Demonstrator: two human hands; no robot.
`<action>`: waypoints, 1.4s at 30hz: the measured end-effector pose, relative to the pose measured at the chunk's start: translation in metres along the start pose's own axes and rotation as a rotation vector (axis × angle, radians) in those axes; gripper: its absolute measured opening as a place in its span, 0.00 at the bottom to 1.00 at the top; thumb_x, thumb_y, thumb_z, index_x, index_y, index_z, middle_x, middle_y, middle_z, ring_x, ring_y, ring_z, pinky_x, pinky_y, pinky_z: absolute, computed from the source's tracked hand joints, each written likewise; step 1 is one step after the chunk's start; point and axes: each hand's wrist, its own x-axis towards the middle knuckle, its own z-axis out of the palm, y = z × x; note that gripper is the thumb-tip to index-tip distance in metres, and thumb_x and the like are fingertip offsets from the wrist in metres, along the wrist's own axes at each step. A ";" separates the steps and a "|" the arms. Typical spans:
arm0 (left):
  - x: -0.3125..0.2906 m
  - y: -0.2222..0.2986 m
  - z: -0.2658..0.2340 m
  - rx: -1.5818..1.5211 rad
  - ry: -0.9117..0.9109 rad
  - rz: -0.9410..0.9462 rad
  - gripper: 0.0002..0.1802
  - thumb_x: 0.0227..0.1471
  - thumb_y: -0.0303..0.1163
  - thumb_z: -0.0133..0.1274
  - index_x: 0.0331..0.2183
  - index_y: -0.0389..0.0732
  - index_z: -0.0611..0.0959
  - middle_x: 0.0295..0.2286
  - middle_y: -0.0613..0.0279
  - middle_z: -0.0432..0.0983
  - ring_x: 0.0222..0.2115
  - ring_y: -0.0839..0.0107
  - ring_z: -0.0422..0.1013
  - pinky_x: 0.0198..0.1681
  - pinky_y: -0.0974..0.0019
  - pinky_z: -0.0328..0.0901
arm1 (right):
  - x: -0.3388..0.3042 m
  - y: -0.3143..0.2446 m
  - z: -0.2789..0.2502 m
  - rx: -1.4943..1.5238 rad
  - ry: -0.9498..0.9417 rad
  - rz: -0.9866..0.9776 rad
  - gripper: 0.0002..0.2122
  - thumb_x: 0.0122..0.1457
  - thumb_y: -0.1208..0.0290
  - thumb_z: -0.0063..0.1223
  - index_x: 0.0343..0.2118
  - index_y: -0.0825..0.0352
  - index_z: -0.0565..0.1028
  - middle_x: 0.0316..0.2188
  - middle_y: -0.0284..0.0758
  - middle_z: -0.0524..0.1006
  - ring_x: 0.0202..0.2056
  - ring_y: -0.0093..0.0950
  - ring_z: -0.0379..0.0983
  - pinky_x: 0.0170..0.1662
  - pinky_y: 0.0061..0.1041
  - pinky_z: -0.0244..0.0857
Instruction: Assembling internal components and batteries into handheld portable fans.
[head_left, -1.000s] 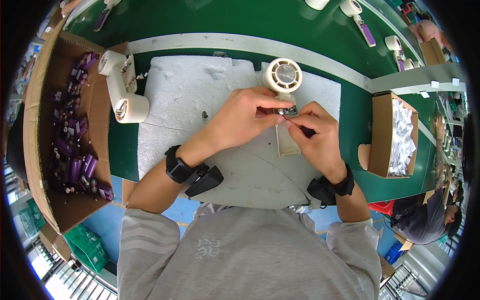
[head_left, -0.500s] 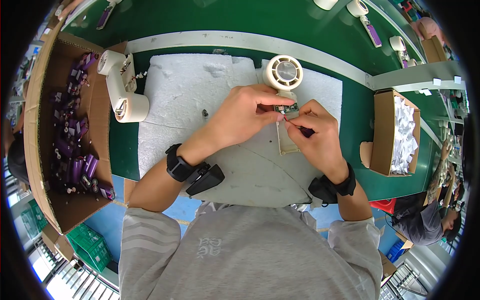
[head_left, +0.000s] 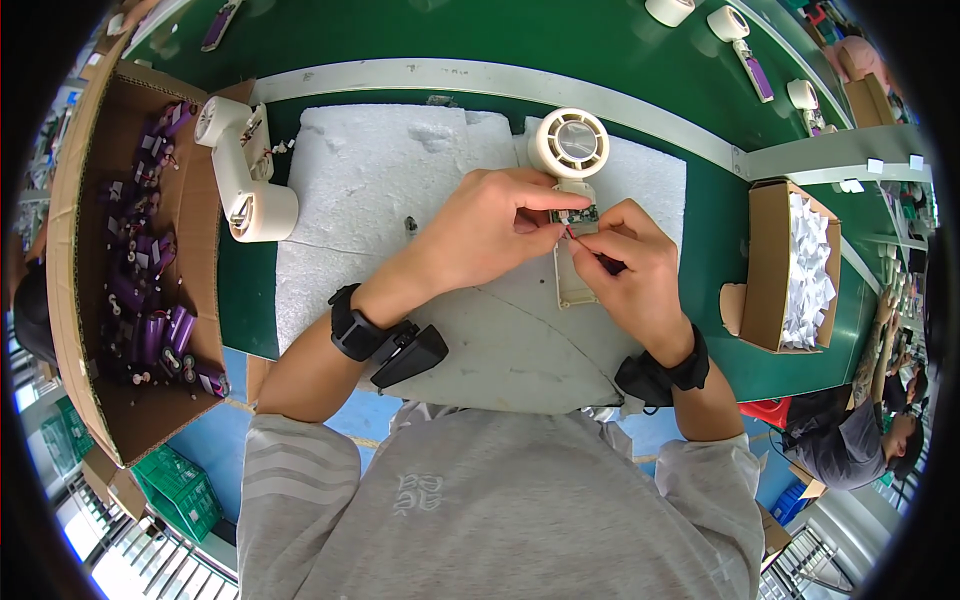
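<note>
A white handheld fan (head_left: 568, 143) with a round grille head lies on the foam pad, its handle shell opened and pointing toward me. At the top of the handle sits a small green circuit board (head_left: 575, 215). My left hand (head_left: 495, 225) pinches the board, thumb at its near edge and fingers along the far side. My right hand (head_left: 628, 258) is closed, thumb and forefinger gripping thin red wires (head_left: 570, 232) beside the left thumb. Something dark, partly hidden, lies under the right fingers. The handle's lower shell (head_left: 577, 292) shows below the hands.
A cardboard box (head_left: 150, 420) of purple batteries stands at left, beside another white fan assembly (head_left: 262, 213). White foam sheets (head_left: 370, 150) cover the bench. At right is a box of white pieces (head_left: 808, 275). More fan parts (head_left: 730, 25) lie on the green surface beyond the rail.
Both hands stay at the board, with only slight finger movement on the right. Fan parts beyond the rail have shifted to the right.
</note>
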 end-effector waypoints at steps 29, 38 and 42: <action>0.001 -0.002 0.006 0.145 0.069 0.123 0.21 0.44 0.18 0.55 0.44 0.41 0.83 0.30 0.58 0.77 0.26 0.68 0.76 0.30 0.69 0.69 | 0.000 -0.004 -0.001 -0.091 0.017 -0.001 0.04 0.45 0.80 0.64 0.26 0.70 0.80 0.25 0.34 0.73 0.22 0.25 0.71 0.24 0.22 0.65; 0.002 0.001 0.007 0.079 0.095 0.073 0.20 0.42 0.19 0.56 0.41 0.40 0.84 0.31 0.58 0.79 0.27 0.71 0.76 0.30 0.70 0.70 | 0.004 0.002 0.000 -0.050 0.007 -0.097 0.05 0.46 0.81 0.64 0.27 0.71 0.79 0.28 0.35 0.73 0.22 0.25 0.71 0.25 0.22 0.65; 0.003 -0.005 0.007 -0.011 0.089 0.098 0.19 0.40 0.18 0.56 0.39 0.40 0.85 0.32 0.59 0.80 0.28 0.73 0.76 0.31 0.71 0.70 | 0.005 -0.002 -0.004 0.015 -0.006 -0.102 0.06 0.46 0.81 0.64 0.29 0.72 0.78 0.29 0.36 0.73 0.23 0.24 0.72 0.25 0.22 0.67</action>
